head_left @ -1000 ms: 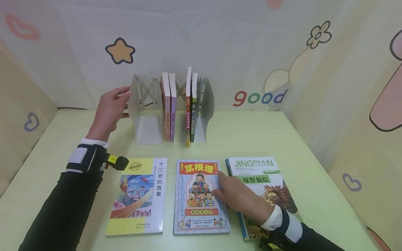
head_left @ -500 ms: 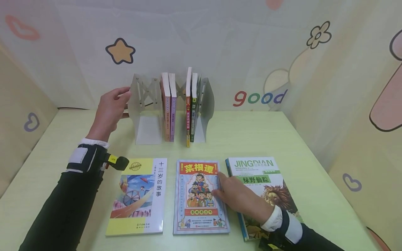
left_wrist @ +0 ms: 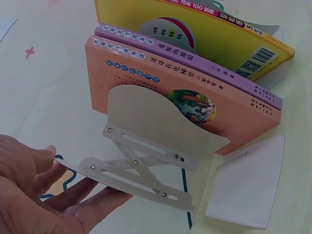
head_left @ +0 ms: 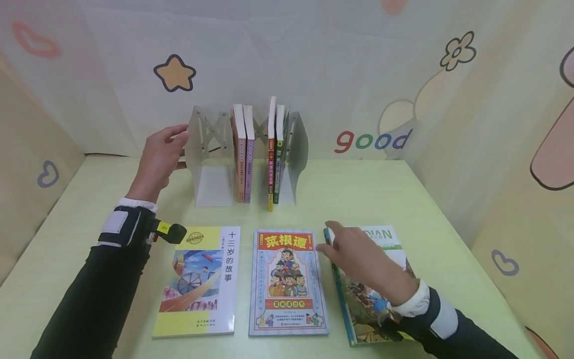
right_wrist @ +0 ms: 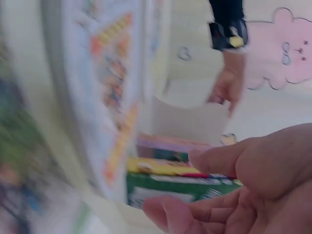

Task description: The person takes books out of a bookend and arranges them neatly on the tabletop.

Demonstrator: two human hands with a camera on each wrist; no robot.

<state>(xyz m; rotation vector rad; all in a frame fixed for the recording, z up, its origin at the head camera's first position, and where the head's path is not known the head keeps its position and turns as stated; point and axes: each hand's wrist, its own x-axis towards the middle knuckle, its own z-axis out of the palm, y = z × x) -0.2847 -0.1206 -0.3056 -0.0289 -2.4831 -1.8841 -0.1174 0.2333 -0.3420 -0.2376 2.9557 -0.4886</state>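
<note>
My left hand pinches the left end plate of a grey metal expanding bookend, thumb on one face and fingers on the other in the left wrist view. Between its plates stand a salmon book, a purple book, a yellow book with a red spine and a green-spined book. My right hand holds nothing, thumb and fingers apart, over the white-and-green book. Its fingertips are just right of the light blue book, which lies flat.
A yellow-and-white book lies flat at the left front, below my left forearm. The pale table ends at a printed curtain behind the bookend. Side curtains border the table.
My right hand has left the light blue book's right edge and moved up and right over the white-and-green book. My left hand stays on the bookend; the books have kept their places.
</note>
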